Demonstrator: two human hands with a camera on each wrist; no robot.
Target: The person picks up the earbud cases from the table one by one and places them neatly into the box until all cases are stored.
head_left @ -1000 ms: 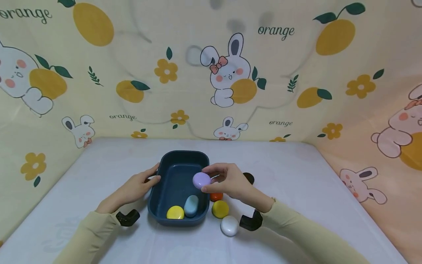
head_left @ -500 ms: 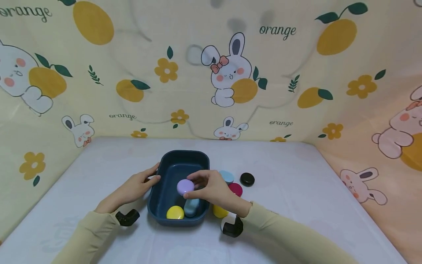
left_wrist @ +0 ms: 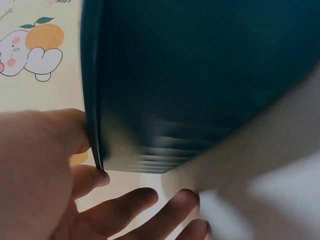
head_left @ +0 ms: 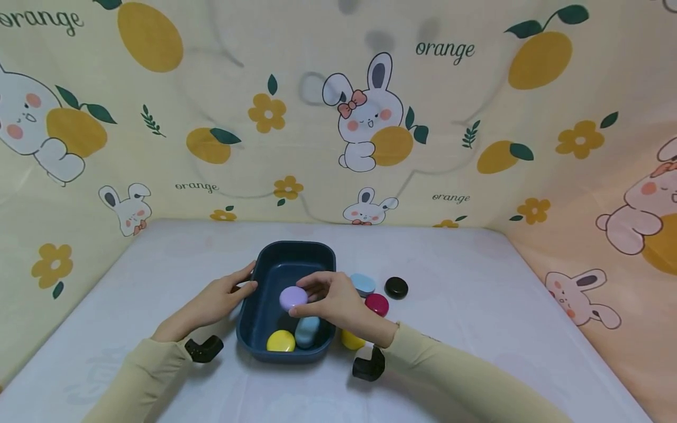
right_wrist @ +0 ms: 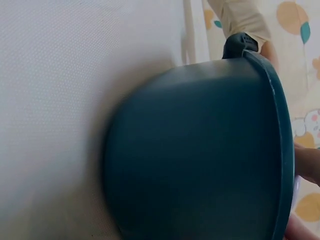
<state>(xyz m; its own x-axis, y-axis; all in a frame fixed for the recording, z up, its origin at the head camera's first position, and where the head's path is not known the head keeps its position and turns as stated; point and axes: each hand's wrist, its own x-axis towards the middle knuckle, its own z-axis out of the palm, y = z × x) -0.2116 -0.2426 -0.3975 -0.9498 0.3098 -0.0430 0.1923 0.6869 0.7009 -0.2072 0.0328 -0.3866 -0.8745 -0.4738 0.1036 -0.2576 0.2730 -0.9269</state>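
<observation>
A dark blue rectangular box (head_left: pixel 272 279) stands on the table, its wall filling much of both wrist views. At its left rim, my left hand (head_left: pixel 218 298) holds the edge between thumb and fingers; the thumb laps over the rim in the left wrist view. Over the inside of the box, my right hand (head_left: pixel 338 302) pinches a smooth, round lilac disc (head_left: pixel 293 299) between thumb and fingertips. Below it in the box lie a yellow disc (head_left: pixel 281 341) and a grey-blue oval piece (head_left: pixel 307 332). From the right wrist, the box wall mostly hides the lilac disc.
Right of the box lie a light blue oval piece (head_left: pixel 363 285), a black disc (head_left: pixel 396 288), a crimson disc (head_left: pixel 377 304) and a yellow disc (head_left: pixel 352 339), partly behind the right arm. A patterned curtain (head_left: pixel 296 194) closes the table's back.
My right hand has carried the lilac disc leftward, from the box's right rim to over its middle, slowing lately. The left hand and box have stayed still.
</observation>
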